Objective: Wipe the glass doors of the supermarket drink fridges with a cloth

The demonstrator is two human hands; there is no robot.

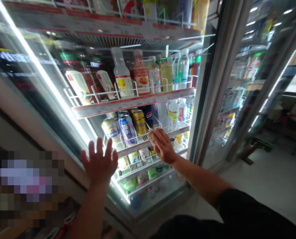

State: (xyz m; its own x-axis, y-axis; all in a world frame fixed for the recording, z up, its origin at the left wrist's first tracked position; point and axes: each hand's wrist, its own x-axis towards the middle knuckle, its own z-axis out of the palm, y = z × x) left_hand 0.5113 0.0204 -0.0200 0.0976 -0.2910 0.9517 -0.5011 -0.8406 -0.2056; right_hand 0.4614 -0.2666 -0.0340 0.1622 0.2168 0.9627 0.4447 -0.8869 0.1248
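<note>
A glass cooler door point(160, 191) stands before me, with lit shelves of drinks behind it. My left hand point(99, 161) is raised with its fingers spread, at the lower left of the pane; it holds nothing, and I cannot tell if the palm touches the glass. Further right, my right hand point(163, 146) lies flattened against the pane over a pale crumpled cloth point(153, 132). Only the cloth's edge shows around the fingers; the rest is hidden under the hand.
Behind the glass are bottles point(123, 74) on a wire-fronted shelf and cans point(126, 127) below them. A bright light strip point(38, 69) runs down the left side. Another glass door point(247, 66) stands at the right, above a pale floor point(267, 179).
</note>
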